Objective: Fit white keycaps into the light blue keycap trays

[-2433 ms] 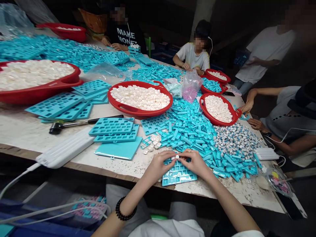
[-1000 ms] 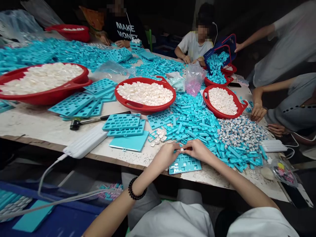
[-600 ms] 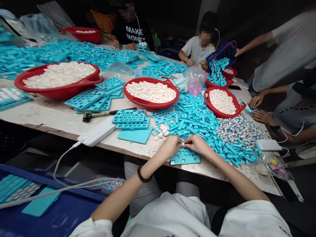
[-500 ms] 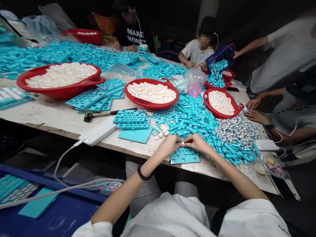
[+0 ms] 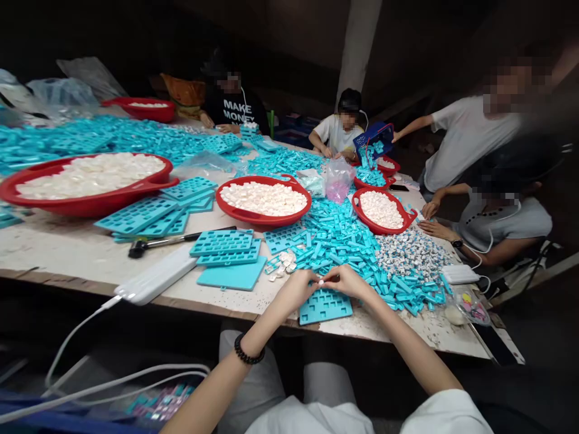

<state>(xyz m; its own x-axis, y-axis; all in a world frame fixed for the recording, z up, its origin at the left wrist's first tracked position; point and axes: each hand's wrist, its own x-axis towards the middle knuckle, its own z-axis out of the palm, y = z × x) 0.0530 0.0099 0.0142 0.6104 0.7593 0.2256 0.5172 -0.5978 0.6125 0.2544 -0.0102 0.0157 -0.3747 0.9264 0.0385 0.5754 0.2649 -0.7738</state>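
Note:
My left hand [image 5: 302, 288], with a black beaded bracelet on its wrist, is pinched closed at the fingertips. My right hand [image 5: 347, 282] meets it from the other side, also in a pinch. Between the fingertips of both is a small white piece [image 5: 321, 283], partly covered by them. Just below lies a turquoise plate with square recesses [image 5: 325, 308], near the table's front edge, its far side hidden by my hands. Beyond my hands spreads a heap of turquoise strips [image 5: 344, 232]. A few loose white pieces [image 5: 284, 265] lie to the left of it.
Red basins of white pieces [image 5: 265, 199] stand across the table. Left are stacked turquoise plates [image 5: 226, 246], a hammer [image 5: 181, 241] and a white power strip [image 5: 158, 274]. Small white-and-blue parts [image 5: 409, 256] lie right. A co-worker tips a blue basket [image 5: 373, 138].
The view has tilted up, so the table sits lower and further left in the picture. Both hands keep their pinch on the white piece over the plate.

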